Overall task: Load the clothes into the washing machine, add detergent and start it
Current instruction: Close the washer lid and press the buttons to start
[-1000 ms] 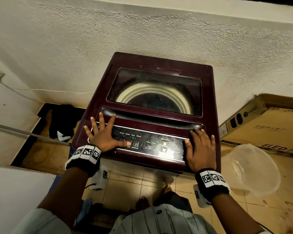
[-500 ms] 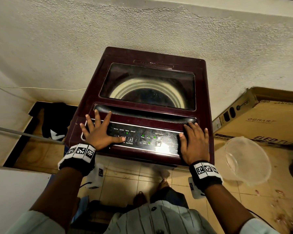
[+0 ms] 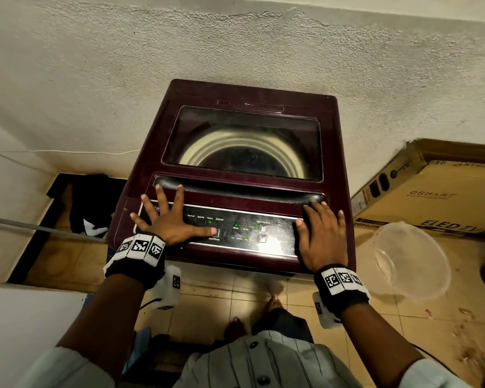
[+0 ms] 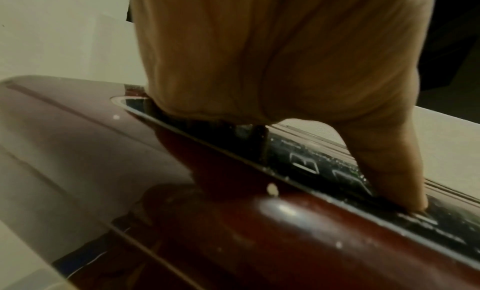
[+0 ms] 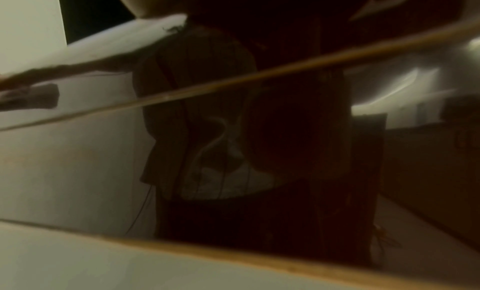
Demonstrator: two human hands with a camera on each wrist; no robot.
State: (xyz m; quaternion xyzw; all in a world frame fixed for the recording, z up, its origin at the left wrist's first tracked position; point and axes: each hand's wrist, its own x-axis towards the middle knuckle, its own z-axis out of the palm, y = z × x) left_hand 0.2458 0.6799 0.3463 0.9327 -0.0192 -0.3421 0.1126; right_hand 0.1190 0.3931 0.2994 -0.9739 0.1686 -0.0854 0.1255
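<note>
Maroon top-load washing machine [image 3: 235,175] sits against the wall, glass lid down, green lights lit. Left hand [image 3: 168,219] and right hand [image 3: 322,236] lie flat on its panel, fingers spread, holding nothing. Left wrist view shows the thumb [image 4: 389,160] pressing a button.

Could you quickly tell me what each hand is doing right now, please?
Left hand: open, flat on the panel.
Right hand: open, flat on the panel.

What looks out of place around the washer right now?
A black garment lies on the floor left of the washing machine, outside the drum though the lid is shut. A clear plastic tub sits tilted on the floor to the right, with debris scattered near it. Left hand and right hand rest flat on the control panel.
</note>
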